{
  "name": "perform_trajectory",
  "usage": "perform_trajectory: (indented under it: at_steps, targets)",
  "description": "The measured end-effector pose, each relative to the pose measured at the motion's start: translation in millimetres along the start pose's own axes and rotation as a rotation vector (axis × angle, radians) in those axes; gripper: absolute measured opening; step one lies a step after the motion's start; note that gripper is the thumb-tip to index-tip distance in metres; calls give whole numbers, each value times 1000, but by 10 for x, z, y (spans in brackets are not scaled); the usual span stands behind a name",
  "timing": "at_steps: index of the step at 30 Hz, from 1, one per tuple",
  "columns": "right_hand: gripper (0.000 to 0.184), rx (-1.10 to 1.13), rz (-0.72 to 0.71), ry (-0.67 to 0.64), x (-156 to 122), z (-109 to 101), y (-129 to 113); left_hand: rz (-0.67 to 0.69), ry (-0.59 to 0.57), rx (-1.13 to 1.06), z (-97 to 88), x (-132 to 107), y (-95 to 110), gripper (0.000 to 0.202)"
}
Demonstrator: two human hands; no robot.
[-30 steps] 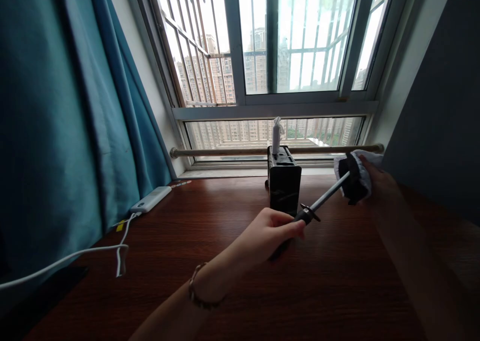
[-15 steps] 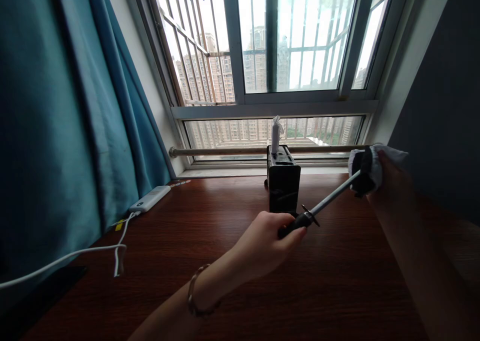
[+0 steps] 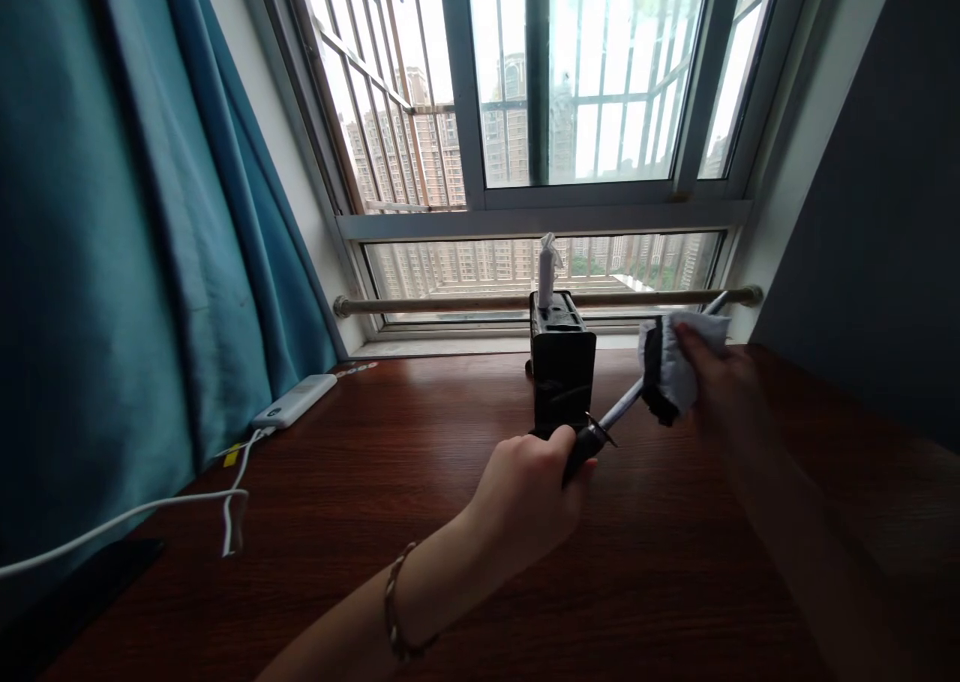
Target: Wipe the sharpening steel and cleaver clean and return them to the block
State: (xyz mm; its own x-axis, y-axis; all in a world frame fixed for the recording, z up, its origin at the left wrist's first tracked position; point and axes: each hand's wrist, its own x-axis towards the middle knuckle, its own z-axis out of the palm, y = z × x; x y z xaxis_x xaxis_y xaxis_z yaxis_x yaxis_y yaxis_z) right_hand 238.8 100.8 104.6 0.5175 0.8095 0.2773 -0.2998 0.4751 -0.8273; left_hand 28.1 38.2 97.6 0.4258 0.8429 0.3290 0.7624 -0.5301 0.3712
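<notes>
The sharpening steel (image 3: 624, 407) is slanting above the bench (image 3: 675, 572), just in front of a black knife block (image 3: 561, 362). The left hand (image 3: 525, 492) fingers are wrapping its handle. The right hand (image 3: 716, 387) fingers are pinching a cloth (image 3: 671, 367) around its rod.

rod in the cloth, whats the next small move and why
Probably slide the cloth outward toward the tip: the right hand wraps it round the rod close to the left hand on the handle, and bare rod shows beyond it.
</notes>
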Motion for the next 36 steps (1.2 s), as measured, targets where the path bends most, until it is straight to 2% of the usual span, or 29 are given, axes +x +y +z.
perform_trajectory:
  at_steps: [4,7,13,18,20,25,28,32,34,36]
  targets:
    - [44,-118,59,-176,-201,73,69,-47,18,-143,42,9,-24,17]
    - [47,-156,77,-235,-285,108,14,-52,-3,-331,30,13,-26,19]
    - [43,-107,99,-394,-347,119,-115,-145,-195,-854,-83,21,63,25]
    - [37,-81,168,-592,-415,115,-15,-220,-288,-1166,-60,69,16,28]
    - [38,-65,197,-634,-436,133,40,-250,-348,-1278,-36,91,-35,28]
    - [42,-16,269,-636,-439,189,89,-282,-413,-1416,-13,123,-96,29]
    - [35,29,274,-650,-415,175,94,-304,-477,-1498,-36,111,-79,29]
    - [20,39,210,-766,-335,96,114,-298,-599,-1604,-113,79,-46,25]
    - [20,12,214,-820,-284,55,117,-268,-673,-1656,-146,69,-40,28]
    - [23,-8,231,-804,-231,20,120,-240,-720,-1677,-167,65,-37,35]
